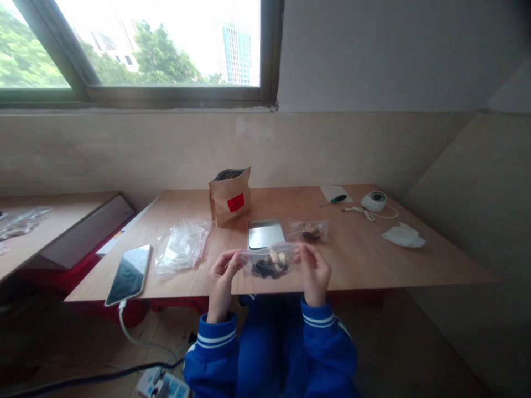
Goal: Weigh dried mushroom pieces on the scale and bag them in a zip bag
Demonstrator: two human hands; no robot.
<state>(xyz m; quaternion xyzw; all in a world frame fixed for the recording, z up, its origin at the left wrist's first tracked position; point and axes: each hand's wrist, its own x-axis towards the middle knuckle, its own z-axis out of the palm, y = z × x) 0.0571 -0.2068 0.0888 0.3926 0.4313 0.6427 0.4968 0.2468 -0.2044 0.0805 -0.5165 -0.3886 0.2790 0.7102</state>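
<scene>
A clear zip bag point(270, 264) with dark and pale dried pieces inside is stretched between my two hands, above the table's front edge. My left hand point(224, 275) pinches its left top corner. At the right top corner, my right hand point(314, 272) pinches it the same way. Just beyond the bag lies a small silver-topped scale point(265, 234). A second filled clear bag point(309, 231) lies right of the scale. Behind stands an open brown paper pouch point(230, 198) with a red label; its contents barely show.
Left on the table point(352, 265) are a stack of clear bags point(182, 246) and a phone point(129, 273) overhanging the front edge, its cable running down. At right are a screwdriver point(338, 199), a white dome camera point(373, 202) and a crumpled white cloth or tissue point(404, 236).
</scene>
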